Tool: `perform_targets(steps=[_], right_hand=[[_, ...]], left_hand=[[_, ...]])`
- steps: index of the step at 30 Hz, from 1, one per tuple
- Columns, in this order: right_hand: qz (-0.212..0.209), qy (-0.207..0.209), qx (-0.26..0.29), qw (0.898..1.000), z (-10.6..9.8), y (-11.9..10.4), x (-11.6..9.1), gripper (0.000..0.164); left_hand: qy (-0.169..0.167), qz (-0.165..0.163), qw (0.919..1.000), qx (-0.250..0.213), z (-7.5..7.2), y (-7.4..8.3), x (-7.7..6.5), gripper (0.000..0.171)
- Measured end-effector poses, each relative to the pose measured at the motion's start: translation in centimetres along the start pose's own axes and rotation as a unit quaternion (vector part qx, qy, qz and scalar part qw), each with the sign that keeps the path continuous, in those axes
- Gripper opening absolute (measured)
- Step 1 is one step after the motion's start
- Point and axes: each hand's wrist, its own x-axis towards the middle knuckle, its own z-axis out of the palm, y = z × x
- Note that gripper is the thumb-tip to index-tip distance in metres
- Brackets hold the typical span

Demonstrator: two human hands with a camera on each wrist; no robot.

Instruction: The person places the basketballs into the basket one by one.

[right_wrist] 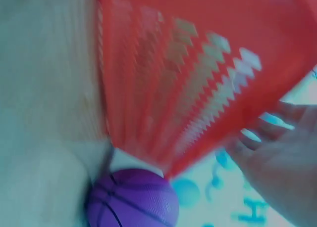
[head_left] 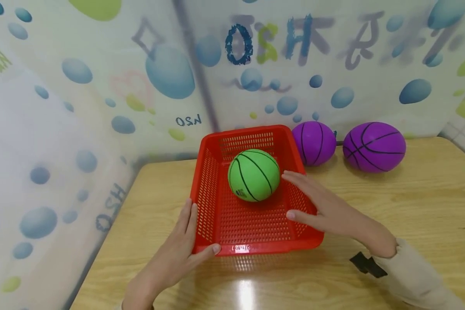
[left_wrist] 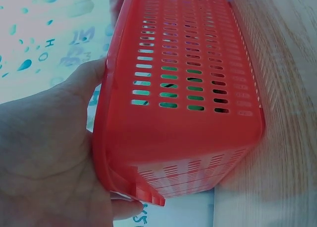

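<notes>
On the table [head_left: 155, 193], the basket [head_left: 255, 226] holds the green ball [head_left: 253, 175]. Your left hand [head_left: 174, 249], fingers straight, rests on its left rim [head_left: 196, 181]; your right hand [head_left: 322, 206], spread wide, grips nothing. Steady the basket gently.

Room type unclear: bubble-print sheeting [head_left: 232, 97], wood-grain table [head_left: 410, 206].

The basket [head_left: 267, 247] leaves room on the near side of the green ball [head_left: 253, 175]. Two purple balls [head_left: 373, 147] block the counter [head_left: 418, 206] at far right.
</notes>
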Motion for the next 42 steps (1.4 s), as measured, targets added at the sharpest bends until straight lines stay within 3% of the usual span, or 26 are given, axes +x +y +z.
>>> perform_targets(steps=[5,7,9,12,16,21,25,34,38,42], right_hand=[[0.032,0.098,0.002,0.995,-3.0,1.8,0.7,0.066],[0.061,0.117,-0.007,0.991,-3.8,2.8,1.1,0.07],[0.093,0.115,-0.028,0.989,-4.0,4.0,1.6,0.078],[0.135,0.072,-0.057,0.987,-3.4,5.9,2.3,0.086],[0.149,0.015,-0.091,0.984,-2.2,7.3,2.8,0.087],[0.147,0.071,-0.105,0.981,-2.2,7.2,3.1,0.089],[0.155,0.123,-0.141,0.97,-2.2,7.6,3.5,0.089],[0.2,0.153,-0.191,0.949,-2.1,7.6,4.4,0.072],[0.204,0.161,-0.184,0.948,-1.8,7.7,4.4,0.073],[0.173,0.164,-0.181,0.954,-1.4,8.0,4.1,0.073]], left_hand=[[-0.001,0.001,1.0,0.0,0.0,0.1,0.0,0.098],[0.0,0.001,1.0,-0.001,0.0,0.1,0.1,0.098],[0.001,0.0,1.0,-0.001,0.0,0.1,0.1,0.099],[0.001,-0.008,1.0,-0.004,0.1,0.1,0.0,0.1],[0.007,-0.012,0.9999,0.006,0.3,-0.1,-0.3,0.101],[0.025,-0.004,0.9995,0.019,0.5,-0.3,-0.3,0.099],[0.02,-0.001,0.9996,0.019,0.4,-0.2,0.0,0.099],[0.019,-0.007,0.9996,0.022,0.4,0.1,0.1,0.1],[0.022,-0.009,0.9993,0.028,0.3,0.0,0.2,0.1],[0.015,-0.011,0.9994,0.03,0.4,0.1,0.3,0.099]])
